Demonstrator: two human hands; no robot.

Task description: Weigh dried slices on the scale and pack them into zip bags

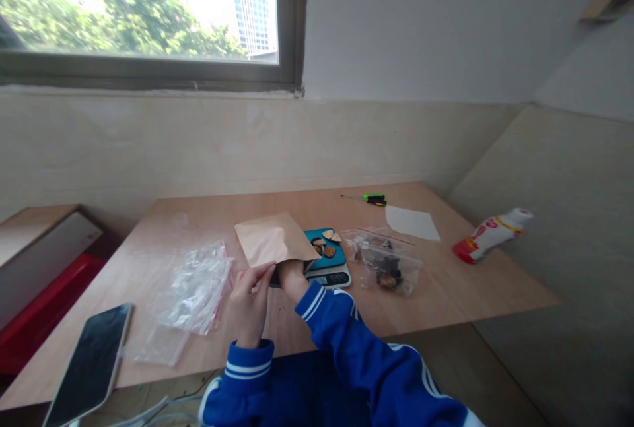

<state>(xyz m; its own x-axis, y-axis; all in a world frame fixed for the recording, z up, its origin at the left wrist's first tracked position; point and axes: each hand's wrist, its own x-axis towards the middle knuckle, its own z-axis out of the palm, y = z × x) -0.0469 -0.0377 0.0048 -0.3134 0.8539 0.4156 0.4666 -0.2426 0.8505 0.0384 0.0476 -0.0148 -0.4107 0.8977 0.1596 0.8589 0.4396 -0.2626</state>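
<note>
A brown paper bag lies tilted on the table with its mouth toward me. My left hand pinches the near edge of the bag's opening between thumb and fingers. Inside that opening is my right hand; only its wrist side shows, and its fingers are hidden by the paper. Just right of the bag stands a small kitchen scale with a blue top and a display at the front. Several brown and pale dried slices rest on it, and the bag covers its left part.
Clear zip bags and a phone lie on the left. Right of the scale are zip bags with dark dried pieces. Farther back lie screwdrivers and white paper. A red and white bottle stands at the right edge.
</note>
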